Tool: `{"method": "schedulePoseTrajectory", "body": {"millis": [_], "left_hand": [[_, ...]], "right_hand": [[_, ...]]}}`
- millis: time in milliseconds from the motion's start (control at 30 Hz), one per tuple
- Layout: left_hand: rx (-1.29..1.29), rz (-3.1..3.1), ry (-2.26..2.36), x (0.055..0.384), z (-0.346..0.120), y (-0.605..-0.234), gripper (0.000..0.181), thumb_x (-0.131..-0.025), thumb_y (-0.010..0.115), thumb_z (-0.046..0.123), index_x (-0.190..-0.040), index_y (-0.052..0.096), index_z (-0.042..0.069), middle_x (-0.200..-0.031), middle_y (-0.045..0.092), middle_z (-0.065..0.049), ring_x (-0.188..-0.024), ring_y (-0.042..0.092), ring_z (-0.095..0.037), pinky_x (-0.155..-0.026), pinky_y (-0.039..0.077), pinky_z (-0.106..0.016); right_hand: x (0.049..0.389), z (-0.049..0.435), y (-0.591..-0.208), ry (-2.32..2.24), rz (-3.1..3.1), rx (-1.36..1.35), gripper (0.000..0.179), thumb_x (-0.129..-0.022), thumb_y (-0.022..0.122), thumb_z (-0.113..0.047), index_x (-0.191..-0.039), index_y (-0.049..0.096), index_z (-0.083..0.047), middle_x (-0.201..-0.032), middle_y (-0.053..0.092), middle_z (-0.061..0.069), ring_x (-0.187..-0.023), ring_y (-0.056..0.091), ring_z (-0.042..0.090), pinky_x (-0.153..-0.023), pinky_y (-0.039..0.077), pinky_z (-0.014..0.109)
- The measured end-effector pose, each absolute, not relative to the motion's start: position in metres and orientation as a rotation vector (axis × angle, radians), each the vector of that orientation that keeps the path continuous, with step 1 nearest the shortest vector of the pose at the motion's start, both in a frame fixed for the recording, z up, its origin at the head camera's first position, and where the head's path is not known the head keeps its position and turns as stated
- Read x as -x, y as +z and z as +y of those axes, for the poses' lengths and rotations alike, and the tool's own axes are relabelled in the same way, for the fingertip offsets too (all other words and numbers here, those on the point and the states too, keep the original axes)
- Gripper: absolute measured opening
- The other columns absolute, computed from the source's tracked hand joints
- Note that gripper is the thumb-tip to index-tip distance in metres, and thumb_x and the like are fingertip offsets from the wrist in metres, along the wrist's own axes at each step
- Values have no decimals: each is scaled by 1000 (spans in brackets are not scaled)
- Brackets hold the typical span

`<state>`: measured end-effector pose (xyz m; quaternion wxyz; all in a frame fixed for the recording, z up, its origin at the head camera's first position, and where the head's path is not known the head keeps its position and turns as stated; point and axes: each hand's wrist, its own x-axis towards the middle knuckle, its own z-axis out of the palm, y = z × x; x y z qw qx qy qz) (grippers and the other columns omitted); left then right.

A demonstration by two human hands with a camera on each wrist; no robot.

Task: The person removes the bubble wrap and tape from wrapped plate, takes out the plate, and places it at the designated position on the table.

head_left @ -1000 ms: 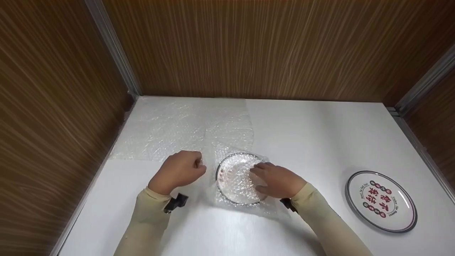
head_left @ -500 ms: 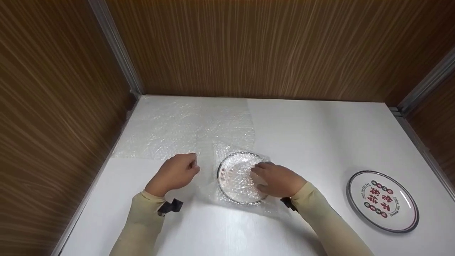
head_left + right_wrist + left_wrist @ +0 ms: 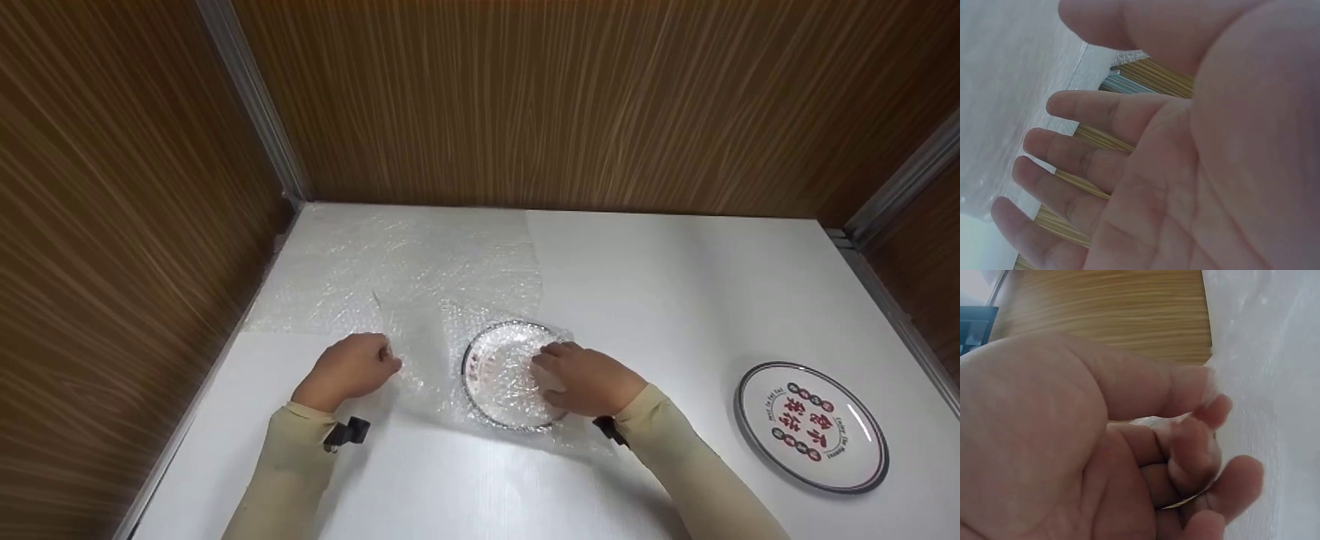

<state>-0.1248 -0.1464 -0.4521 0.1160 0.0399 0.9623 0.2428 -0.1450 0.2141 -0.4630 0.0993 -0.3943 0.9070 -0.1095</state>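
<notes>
A round plate [image 3: 510, 379] with a dark rim lies under clear bubble wrap [image 3: 424, 352] at the middle of the table. My left hand [image 3: 349, 373] pinches the wrap's left edge between thumb and forefinger; the left wrist view shows the fingertips meeting at the plastic, the other fingers loosely curled. On the plate's right side my right hand [image 3: 589, 379] rests over the wrap. Its fingers [image 3: 1081, 160] look nearly straight and spread in the right wrist view, touching the plastic. The plate's right part is hidden beneath this hand.
A second plate [image 3: 814, 427], white with red and dark lettering, lies at the right of the white table [image 3: 660, 292]. More bubble wrap [image 3: 337, 262] is spread flat at the back left. Brown wood-grain panels [image 3: 555, 105] stand at the back and sides.
My left hand has moved left and slightly toward me, drawing the edge of the bubble wrap away from the plate. My right hand stays on the plate.
</notes>
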Motion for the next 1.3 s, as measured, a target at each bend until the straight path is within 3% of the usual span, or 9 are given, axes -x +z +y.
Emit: {"method": "schedulePoseTrajectory", "body": {"millis": [300,500,700,1067,1300], "left_hand": [[-33,2818,835,127,-157,-447,20,-95,56,21,-80,62,10,-74,55,-2,-65,48,-18,-58,39,-32],[-36,2654,902,127,-160,-450,28,-93,63,25,-69,64,11,-68,63,0,-62,47,-15,-56,38,-30],[-89,2567,945,133,-163,-456,22,-87,65,17,-66,61,11,-69,65,-1,-62,46,-15,-57,37,-30],[-154,2577,1086,142,-172,-479,19,-91,63,13,-75,55,11,-71,48,0,-63,42,-16,-57,34,-30],[-151,2655,1123,147,-170,-491,20,-88,61,8,-70,51,12,-70,49,0,-65,46,-17,-59,37,-31]], "right_hand": [[146,211,-467,-323,2665,1155,41,-94,67,-14,-132,61,2,-130,62,21,-125,56,43,-103,49,53],[144,212,-468,-322,2666,1150,43,-94,68,-13,-133,60,3,-132,61,21,-126,56,43,-104,49,53],[147,211,-468,-324,2680,1187,36,-92,68,-10,-126,62,0,-126,63,18,-121,59,41,-100,51,52],[150,209,-468,-329,2700,1220,33,-92,68,-12,-123,63,-2,-122,64,16,-115,60,39,-99,52,50],[149,209,-467,-362,2698,1193,31,-90,67,-10,-120,63,-3,-120,64,16,-116,60,39,-99,52,51]]}}
